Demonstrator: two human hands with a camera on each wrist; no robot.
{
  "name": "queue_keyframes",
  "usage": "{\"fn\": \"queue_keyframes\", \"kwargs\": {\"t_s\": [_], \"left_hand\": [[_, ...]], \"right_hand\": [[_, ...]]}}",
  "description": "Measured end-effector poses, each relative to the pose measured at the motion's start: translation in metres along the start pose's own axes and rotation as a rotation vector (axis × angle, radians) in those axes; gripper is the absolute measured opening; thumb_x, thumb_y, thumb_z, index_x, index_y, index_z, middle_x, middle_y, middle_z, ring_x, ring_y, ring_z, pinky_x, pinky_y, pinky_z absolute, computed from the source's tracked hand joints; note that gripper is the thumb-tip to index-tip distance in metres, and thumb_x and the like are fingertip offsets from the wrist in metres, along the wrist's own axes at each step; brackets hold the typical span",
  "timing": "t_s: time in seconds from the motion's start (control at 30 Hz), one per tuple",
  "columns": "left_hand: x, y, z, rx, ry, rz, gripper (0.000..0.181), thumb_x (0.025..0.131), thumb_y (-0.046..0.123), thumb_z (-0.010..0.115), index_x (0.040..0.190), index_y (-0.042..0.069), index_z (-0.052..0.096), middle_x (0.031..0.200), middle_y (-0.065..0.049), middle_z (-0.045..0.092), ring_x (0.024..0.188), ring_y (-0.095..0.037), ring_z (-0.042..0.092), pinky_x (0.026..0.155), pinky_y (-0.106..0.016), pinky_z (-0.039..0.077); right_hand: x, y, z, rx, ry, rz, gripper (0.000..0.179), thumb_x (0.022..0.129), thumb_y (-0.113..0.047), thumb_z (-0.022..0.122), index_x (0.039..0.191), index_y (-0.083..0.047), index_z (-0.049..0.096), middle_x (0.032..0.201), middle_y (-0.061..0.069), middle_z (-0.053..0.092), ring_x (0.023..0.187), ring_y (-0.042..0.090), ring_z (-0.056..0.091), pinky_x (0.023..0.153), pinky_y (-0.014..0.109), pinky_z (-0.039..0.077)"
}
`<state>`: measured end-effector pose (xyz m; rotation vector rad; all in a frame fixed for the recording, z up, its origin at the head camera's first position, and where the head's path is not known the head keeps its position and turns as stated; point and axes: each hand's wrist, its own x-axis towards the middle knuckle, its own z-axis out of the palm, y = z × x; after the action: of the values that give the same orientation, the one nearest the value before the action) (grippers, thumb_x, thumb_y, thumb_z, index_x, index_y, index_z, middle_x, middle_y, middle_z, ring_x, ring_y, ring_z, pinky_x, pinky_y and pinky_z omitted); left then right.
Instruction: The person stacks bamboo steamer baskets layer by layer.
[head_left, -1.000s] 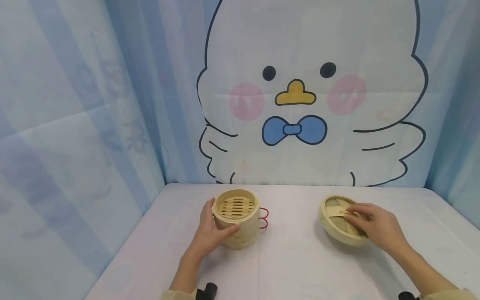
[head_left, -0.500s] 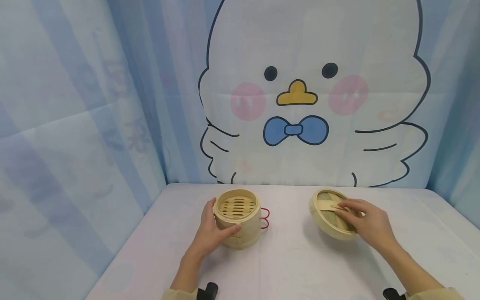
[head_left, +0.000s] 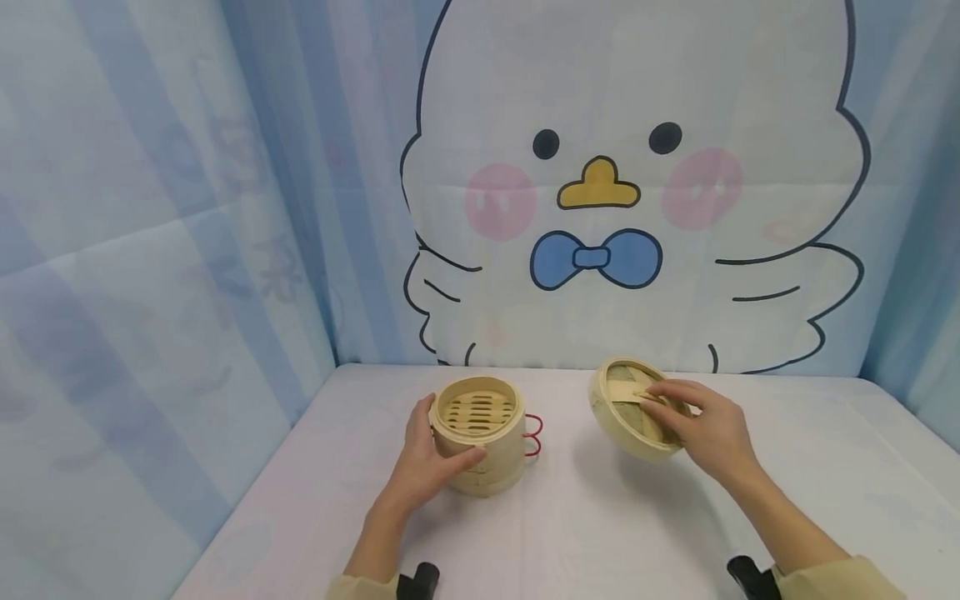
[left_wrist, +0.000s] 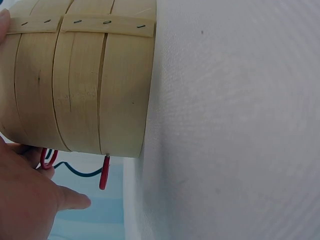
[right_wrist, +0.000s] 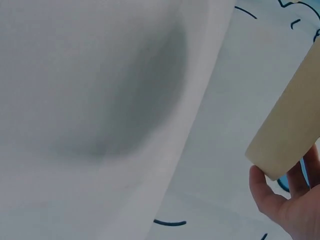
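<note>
A round bamboo steamer (head_left: 484,450) with a slatted top stands on the table, with red loop handles (head_left: 533,434) on its right side. My left hand (head_left: 427,462) grips it from the left, thumb across the front and fingers round the far side. Seen from the left wrist, the bamboo wall (left_wrist: 80,85) is close, its foot on the cloth. In the air to the right, a bamboo steamer lid (head_left: 626,417) hangs tilted, apart from the steamer. My right hand (head_left: 708,429) pinches the strap on its top. The right wrist view shows the lid's rim (right_wrist: 287,120) edge-on.
A white cloth covers the table (head_left: 570,533). Behind it hangs a printed curtain (head_left: 600,325) with a cartoon bird, and more blue and white curtain (head_left: 150,292) closes off the left side. The lid casts a shadow (right_wrist: 145,100) on the cloth.
My right hand has carried the lid left and slightly up, closer to the steamer, with the lid tilting more. The left hand and the steamer have stayed in place.
</note>
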<state>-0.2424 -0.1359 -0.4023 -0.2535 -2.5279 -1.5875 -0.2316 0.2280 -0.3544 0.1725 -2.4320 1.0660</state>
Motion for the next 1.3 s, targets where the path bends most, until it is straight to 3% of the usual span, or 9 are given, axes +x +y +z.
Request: {"fn": "queue_keyframes", "kwargs": {"t_s": [0.07,0.2,0.33,0.5,1.3], "left_hand": [[0.0,0.0,0.0,0.002,0.002,-0.002,0.117,0.076,0.044,0.088,0.158,0.004,0.015,0.16,-0.019,0.024,0.149,-0.038,0.019,0.115,-0.063,0.021],[0.001,0.0,0.0,0.006,0.006,-0.001,0.117,0.076,0.044,0.088,0.158,0.004,0.016,0.159,-0.019,0.024,0.149,-0.038,0.02,0.115,-0.063,0.021],[0.001,0.0,0.0,0.01,0.008,-0.001,0.117,0.076,0.044,0.089,0.158,0.004,0.016,0.159,-0.018,0.024,0.149,-0.037,0.02,0.115,-0.062,0.021],[0.001,0.0,0.0,0.007,0.005,-0.002,0.118,0.075,0.044,0.089,0.158,0.003,0.016,0.159,-0.019,0.024,0.149,-0.037,0.02,0.115,-0.063,0.022],[0.003,0.001,-0.001,0.0,0.003,0.002,0.117,0.075,0.043,0.089,0.158,0.004,0.017,0.158,-0.019,0.026,0.148,-0.037,0.022,0.115,-0.062,0.022]], "right_hand": [[0.001,-0.005,0.003,0.016,-0.006,0.003,0.031,0.091,-0.025,0.079,0.112,-0.003,0.075,0.124,0.019,0.067,0.121,0.04,0.056,0.093,0.045,0.052],[0.004,-0.013,0.008,0.042,-0.008,-0.002,0.029,0.091,-0.022,0.078,0.112,-0.003,0.075,0.124,0.017,0.067,0.122,0.039,0.056,0.093,0.039,0.053],[0.006,-0.02,0.014,0.076,-0.013,0.0,0.029,0.091,-0.022,0.078,0.113,-0.003,0.075,0.124,0.017,0.066,0.123,0.038,0.055,0.097,0.048,0.05],[0.008,-0.027,0.022,0.123,-0.033,0.011,0.03,0.091,-0.023,0.078,0.112,-0.003,0.075,0.125,0.017,0.066,0.123,0.037,0.055,0.099,0.051,0.049],[0.029,-0.069,0.058,0.253,-0.087,-0.033,0.025,0.09,-0.015,0.079,0.111,-0.002,0.075,0.123,0.016,0.067,0.124,0.035,0.055,0.1,0.049,0.05]]}}
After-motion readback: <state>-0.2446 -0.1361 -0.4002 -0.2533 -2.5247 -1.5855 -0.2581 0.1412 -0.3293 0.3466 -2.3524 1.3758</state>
